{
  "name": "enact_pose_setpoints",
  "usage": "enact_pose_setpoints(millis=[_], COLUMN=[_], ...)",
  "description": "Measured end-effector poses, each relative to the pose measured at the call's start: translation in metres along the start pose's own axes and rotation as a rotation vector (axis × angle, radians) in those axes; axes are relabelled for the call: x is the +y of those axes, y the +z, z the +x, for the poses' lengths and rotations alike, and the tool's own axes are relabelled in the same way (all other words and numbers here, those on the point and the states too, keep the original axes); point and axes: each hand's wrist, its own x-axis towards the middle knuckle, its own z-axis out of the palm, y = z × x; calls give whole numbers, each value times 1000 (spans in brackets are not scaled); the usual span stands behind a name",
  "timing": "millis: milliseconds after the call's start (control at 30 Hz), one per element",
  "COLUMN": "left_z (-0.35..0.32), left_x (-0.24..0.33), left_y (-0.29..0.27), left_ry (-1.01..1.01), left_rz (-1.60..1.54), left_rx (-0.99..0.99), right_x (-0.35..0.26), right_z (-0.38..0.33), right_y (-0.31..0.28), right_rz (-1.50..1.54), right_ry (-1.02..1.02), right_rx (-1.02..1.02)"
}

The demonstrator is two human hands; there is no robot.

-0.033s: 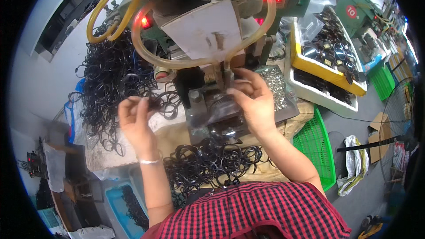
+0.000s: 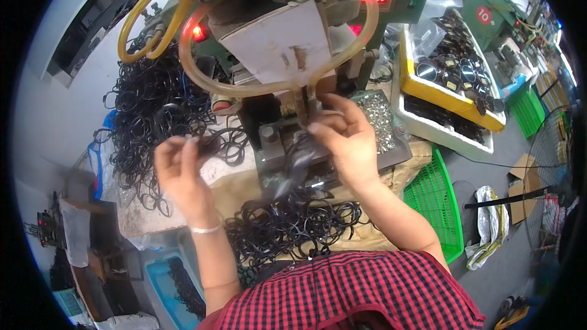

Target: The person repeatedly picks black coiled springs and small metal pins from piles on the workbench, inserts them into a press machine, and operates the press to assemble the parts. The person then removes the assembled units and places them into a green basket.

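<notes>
the right hand (image 2: 354, 146) works at the head of the bench machine, thumb and forefinger drawn nearly together just beside the lower hose ends (image 2: 300, 102); whether a part sits between those fingertips i cannot tell. the left hand (image 2: 186, 177) is half closed, fingers bent and thumb toward them, beside the left pile of black rings (image 2: 143, 104) on the desk (image 2: 143, 215); motion blur hides whether it has hold of one. more black rings lie in a near pile (image 2: 293, 220), between the person and the machine. below the right hand a pale streak (image 2: 298, 168) is too blurred to name.

this looks like feeding and seating small parts, so i would have the right hand pinch lightly by the outer edge and line up before letting go, fingertips clear of the gap beneath the hoses. the left hand would do best to tease out a single ring, since they look tangled and a tug could drag neighbours along. the small shiny bits (image 2: 380, 123) beside the right hand could be knocked by the wrist.
</notes>
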Motion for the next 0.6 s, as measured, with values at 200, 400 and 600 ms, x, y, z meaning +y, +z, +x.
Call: enact_pose_setpoints(millis=[200, 400, 600], left_z=[-37, -34, -29], left_x=[49, 22, 22], left_y=[21, 64, 87], left_ry=[218, 171, 196], left_rz=[61, 165, 253], left_rx=[-277, -576, -581], right_x=[-6, 15, 47], right_z=[-17, 14, 10], right_y=[7, -80, -129], right_rz=[-109, -1398, -1450], right_ry=[-111, -395, -394], right_rx=[1, 84, 216])
